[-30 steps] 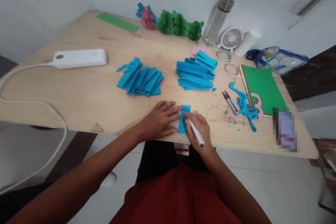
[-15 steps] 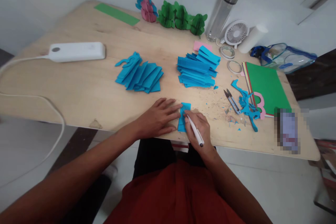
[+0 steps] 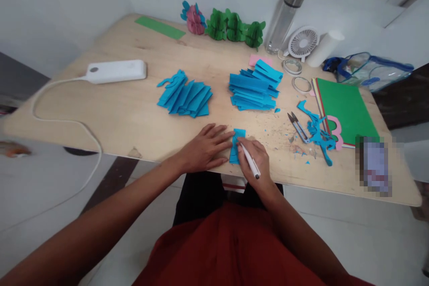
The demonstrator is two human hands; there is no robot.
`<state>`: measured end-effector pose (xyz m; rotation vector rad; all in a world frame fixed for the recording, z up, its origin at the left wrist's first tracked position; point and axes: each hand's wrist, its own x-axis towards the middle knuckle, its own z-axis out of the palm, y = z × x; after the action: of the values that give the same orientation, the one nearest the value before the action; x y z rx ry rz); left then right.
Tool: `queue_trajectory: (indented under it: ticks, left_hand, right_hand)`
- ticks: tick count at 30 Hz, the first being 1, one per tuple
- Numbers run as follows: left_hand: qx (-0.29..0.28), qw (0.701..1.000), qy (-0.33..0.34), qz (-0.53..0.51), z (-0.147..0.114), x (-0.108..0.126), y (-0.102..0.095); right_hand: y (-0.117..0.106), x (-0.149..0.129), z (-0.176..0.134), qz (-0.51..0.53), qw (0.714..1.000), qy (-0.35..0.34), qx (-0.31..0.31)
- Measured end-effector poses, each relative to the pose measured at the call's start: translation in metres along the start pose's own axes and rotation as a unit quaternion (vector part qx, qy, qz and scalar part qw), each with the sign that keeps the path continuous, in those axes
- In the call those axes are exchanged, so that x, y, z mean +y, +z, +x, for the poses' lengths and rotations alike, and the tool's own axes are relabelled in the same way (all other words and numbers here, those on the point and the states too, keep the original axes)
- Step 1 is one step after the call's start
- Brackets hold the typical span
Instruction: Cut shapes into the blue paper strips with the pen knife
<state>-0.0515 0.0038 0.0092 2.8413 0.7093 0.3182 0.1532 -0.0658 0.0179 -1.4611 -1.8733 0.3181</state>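
A small blue paper piece (image 3: 238,133) lies near the table's front edge, with dark drawn lines on it. My left hand (image 3: 209,146) rests flat with fingers stretched out, fingertips touching the paper's left side. In my right hand (image 3: 258,161) is a white pen (image 3: 250,159), its tip down at the paper and its dark end pointing back toward me. Beyond my hands lie two piles of folded blue paper, one pile (image 3: 189,98) to the left and the other pile (image 3: 253,91) to the right.
Thread snips (image 3: 297,127) and blue paper scraps (image 3: 315,129) lie to the right, beside green sheets (image 3: 348,111) and a phone-like blurred item (image 3: 375,165). At the back stand green paper shapes (image 3: 234,27), a bottle (image 3: 281,22) and a fan (image 3: 303,42). A white power strip (image 3: 117,71) sits left.
The whole view has shifted slightly, the table's left side moving right in the picture. My right hand and the pen have moved only a little over the paper. My left hand stays on it.
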Motion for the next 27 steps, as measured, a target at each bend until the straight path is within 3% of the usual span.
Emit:
queue_trajectory:
  ticks: [22,27]
  left_hand:
    - [0.021,1.0,0.002,-0.001,-0.001,0.0017,0.002]
    - [0.029,1.0,0.008,0.0,-0.0013,0.0005,0.002]
  right_hand:
    - [0.0,-0.0011,-0.0008,0.001,1.0,-0.01,0.016]
    - [-0.0016,0.0006,-0.0002,0.071,0.997,0.025,0.024]
